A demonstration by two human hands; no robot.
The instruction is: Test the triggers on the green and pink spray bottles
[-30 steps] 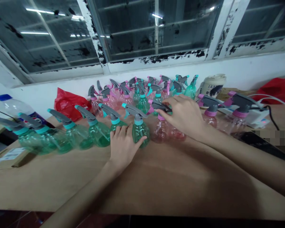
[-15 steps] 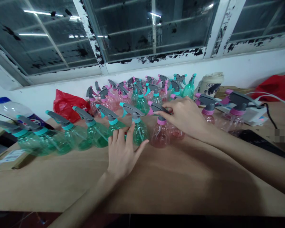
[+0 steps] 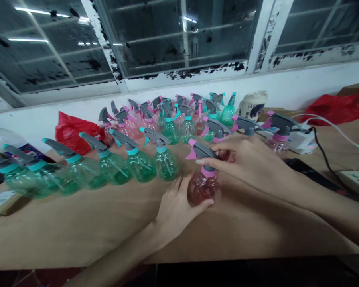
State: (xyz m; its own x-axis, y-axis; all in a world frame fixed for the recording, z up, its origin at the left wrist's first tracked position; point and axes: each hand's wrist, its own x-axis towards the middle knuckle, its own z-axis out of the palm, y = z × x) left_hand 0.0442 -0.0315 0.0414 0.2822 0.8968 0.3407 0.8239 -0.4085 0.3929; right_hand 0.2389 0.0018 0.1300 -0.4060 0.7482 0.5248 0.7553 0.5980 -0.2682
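A pink spray bottle (image 3: 204,187) with a grey and pink trigger head stands before me on the table. My right hand (image 3: 249,161) pinches its grey spray head between thumb and fingers. Curled round the left side of the lower body is my left hand (image 3: 178,207), its thumb in front. To the left runs a row of green spray bottles (image 3: 141,165) with turquoise collars. Behind and right of my right hand are more pink-collared spray bottles (image 3: 277,143), partly hidden by the hand and arm.
Along the wall stand several more pink and green spray bottles (image 3: 171,129). Red plastic bags (image 3: 77,133) lie left and right. A cola bottle (image 3: 10,139) is at far left. A white cup (image 3: 253,105), cables (image 3: 320,147) and a dark flat object (image 3: 311,173) sit on the right.
The pink spray bottle has come nearer to me, away from the green row. My left hand has left the green bottles and moved right onto the pink bottle's body.
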